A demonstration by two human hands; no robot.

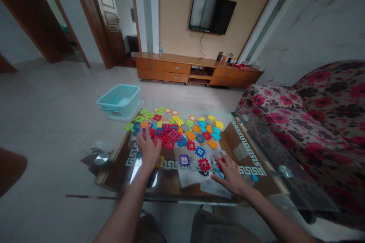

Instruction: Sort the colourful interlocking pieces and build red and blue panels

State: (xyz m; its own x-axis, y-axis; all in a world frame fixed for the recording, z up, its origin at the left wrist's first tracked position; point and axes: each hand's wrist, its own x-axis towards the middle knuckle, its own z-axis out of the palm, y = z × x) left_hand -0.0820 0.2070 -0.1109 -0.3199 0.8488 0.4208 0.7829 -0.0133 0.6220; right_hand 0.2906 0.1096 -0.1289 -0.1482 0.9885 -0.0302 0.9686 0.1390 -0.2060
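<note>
Head view: left hand (148, 147) spread wide, red pieces (172, 135) lay just rightward; right hand (230, 170) spread wide, purple piece (184, 160) lay to its left.

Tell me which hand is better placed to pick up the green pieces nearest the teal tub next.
Probably the left hand: it is much closer to those green pieces, while the right hand is farther off, with red pieces heaped between.

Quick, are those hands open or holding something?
Left hand: spread open at the colourful pieces.
Right hand: spread open at a red piece; grip unclear.
</note>
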